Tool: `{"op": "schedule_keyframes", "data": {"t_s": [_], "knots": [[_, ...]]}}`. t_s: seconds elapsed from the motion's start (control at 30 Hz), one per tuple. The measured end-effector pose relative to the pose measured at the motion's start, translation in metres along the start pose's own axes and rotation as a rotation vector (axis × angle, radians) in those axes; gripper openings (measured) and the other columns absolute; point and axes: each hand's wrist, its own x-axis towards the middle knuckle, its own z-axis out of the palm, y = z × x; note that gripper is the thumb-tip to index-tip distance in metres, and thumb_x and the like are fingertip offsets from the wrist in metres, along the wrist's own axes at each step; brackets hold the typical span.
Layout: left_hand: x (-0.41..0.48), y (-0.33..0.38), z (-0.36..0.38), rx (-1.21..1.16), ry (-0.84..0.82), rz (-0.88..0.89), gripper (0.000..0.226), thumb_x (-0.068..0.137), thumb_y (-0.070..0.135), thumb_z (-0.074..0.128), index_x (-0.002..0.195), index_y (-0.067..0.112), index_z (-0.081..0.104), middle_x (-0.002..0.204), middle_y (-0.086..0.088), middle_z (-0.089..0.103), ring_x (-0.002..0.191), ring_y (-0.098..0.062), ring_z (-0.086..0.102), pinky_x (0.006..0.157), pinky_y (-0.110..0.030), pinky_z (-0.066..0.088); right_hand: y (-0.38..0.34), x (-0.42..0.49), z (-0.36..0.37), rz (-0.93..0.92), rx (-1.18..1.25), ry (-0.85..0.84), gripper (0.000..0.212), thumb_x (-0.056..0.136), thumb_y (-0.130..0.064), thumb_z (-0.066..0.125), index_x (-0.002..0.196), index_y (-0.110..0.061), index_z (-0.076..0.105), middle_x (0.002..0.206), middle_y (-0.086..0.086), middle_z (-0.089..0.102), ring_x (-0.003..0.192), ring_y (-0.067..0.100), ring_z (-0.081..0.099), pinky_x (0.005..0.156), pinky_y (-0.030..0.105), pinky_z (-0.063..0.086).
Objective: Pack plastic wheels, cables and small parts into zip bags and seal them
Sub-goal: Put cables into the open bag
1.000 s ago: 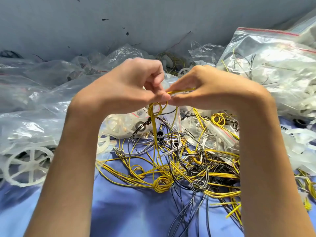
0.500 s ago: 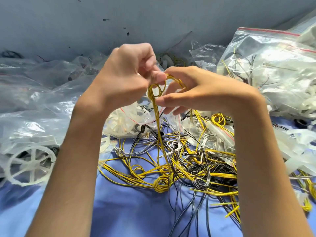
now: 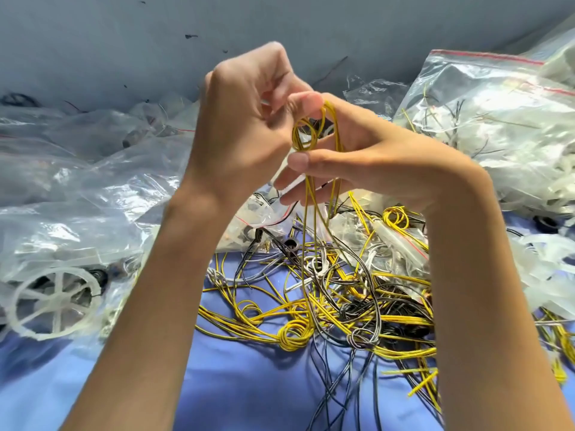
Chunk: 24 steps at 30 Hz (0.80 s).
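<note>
Both hands are raised over a tangle of yellow, black and grey cables (image 3: 336, 309) on a blue cloth. My left hand (image 3: 245, 132) has its fingers curled and pinches the looped top of a yellow cable (image 3: 311, 194). My right hand (image 3: 370, 160) holds the same yellow cable, which runs over its forefinger and hangs down past its thumb into the pile. A white spoked plastic wheel (image 3: 54, 301) lies inside a clear bag at the left. A filled zip bag (image 3: 497, 126) with a red strip leans at the right.
Crumpled clear zip bags (image 3: 93, 169) cover the left and back, against a grey wall (image 3: 280, 32). Loose white plastic parts (image 3: 547, 275) lie at the right edge. Bare blue cloth (image 3: 249, 384) shows between my forearms near the front.
Both hands rose, lifting the yellow cable higher out of the pile. The loop at its top has grown and now runs over my right forefinger.
</note>
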Motion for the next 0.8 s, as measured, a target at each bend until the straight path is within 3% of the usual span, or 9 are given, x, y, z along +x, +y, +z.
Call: {"op": "schedule_keyframes", "data": {"t_s": [0.1,0.2,0.27,0.37,0.5,0.57,0.67,0.73,0.8], "knots": [[0.000,0.001,0.003,-0.029,0.027,-0.007,0.042,0.082,0.006,0.062,0.064,0.026,0.029,0.075,-0.005,0.068,0.068,-0.028,0.062,0.060,-0.031,0.048,-0.002,-0.003,0.000,-0.034,0.041,-0.021,0.037,0.090,-0.011,0.057,0.123,-0.013,0.040,0.080,0.016,0.068,0.069,0.024,0.071,0.061,0.022,0.052],[0.001,0.000,0.001,-0.024,-0.001,-0.016,0.041,0.082,0.006,0.062,0.063,0.025,0.031,0.077,-0.008,0.068,0.070,-0.026,0.062,0.063,-0.037,0.052,0.001,-0.001,-0.001,-0.030,-0.019,0.014,0.035,0.091,-0.007,0.058,0.122,-0.011,0.043,0.061,0.004,0.049,0.050,0.011,0.049,0.066,0.037,0.059],[0.000,-0.002,-0.003,-0.022,-0.059,-0.037,0.038,0.083,0.008,0.061,0.064,0.025,0.033,0.077,-0.003,0.067,0.071,-0.015,0.062,0.066,-0.036,0.055,0.002,0.002,-0.001,0.002,-0.108,0.029,0.025,0.093,-0.014,0.057,0.117,-0.014,0.047,0.060,-0.003,0.038,0.050,0.007,0.037,0.064,0.037,0.058],[-0.002,-0.005,-0.011,-0.005,-0.233,-0.112,0.030,0.082,0.022,0.062,0.068,0.024,0.037,0.080,0.002,0.067,0.074,-0.011,0.063,0.072,-0.031,0.052,0.003,0.007,0.001,0.039,-0.314,0.060,0.025,0.096,-0.032,0.052,0.112,-0.013,0.054,0.058,-0.012,0.038,0.052,0.001,0.038,0.057,0.028,0.049],[-0.002,-0.013,-0.020,-0.019,-0.317,-0.263,0.025,0.081,0.043,0.057,0.074,0.023,0.044,0.076,-0.002,0.066,0.079,-0.028,0.065,0.079,-0.042,0.052,0.000,0.014,0.007,0.073,-0.529,0.055,0.058,0.095,-0.051,0.042,0.100,0.006,0.053,0.071,0.009,0.034,0.061,0.014,0.043,0.065,0.048,0.047],[-0.001,-0.015,-0.021,-0.005,-0.335,-0.303,0.029,0.082,0.050,0.053,0.077,0.022,0.049,0.077,-0.006,0.067,0.075,-0.024,0.065,0.079,-0.046,0.053,-0.002,0.016,0.010,0.058,-0.528,0.068,0.059,0.097,-0.048,0.039,0.094,0.009,0.050,0.073,0.010,0.033,0.062,0.017,0.041,0.064,0.047,0.043],[-0.001,-0.017,-0.022,-0.007,-0.395,-0.315,0.031,0.085,0.052,0.048,0.077,0.023,0.052,0.076,0.003,0.067,0.069,-0.007,0.064,0.075,-0.038,0.057,-0.004,0.016,0.012,0.055,-0.493,0.083,0.048,0.100,-0.042,0.036,0.080,0.001,0.047,0.067,0.006,0.033,0.060,0.016,0.037,0.063,0.042,0.043],[0.000,-0.017,-0.023,-0.011,-0.438,-0.331,0.035,0.083,0.056,0.044,0.076,0.024,0.056,0.084,-0.001,0.070,0.073,-0.011,0.067,0.074,-0.034,0.057,-0.005,0.016,0.014,0.048,-0.474,0.100,0.043,0.100,-0.041,0.034,0.077,-0.007,0.047,0.065,0.003,0.033,0.060,0.016,0.035,0.064,0.038,0.044],[0.001,-0.017,-0.024,-0.020,-0.477,-0.325,0.041,0.085,0.056,0.040,0.077,0.022,0.061,0.089,-0.005,0.070,0.075,-0.014,0.068,0.074,-0.031,0.057,-0.007,0.017,0.015,0.052,-0.454,0.118,0.047,0.100,-0.042,0.034,0.078,-0.003,0.049,0.067,0.005,0.034,0.062,0.016,0.035,0.063,0.035,0.044]]}}
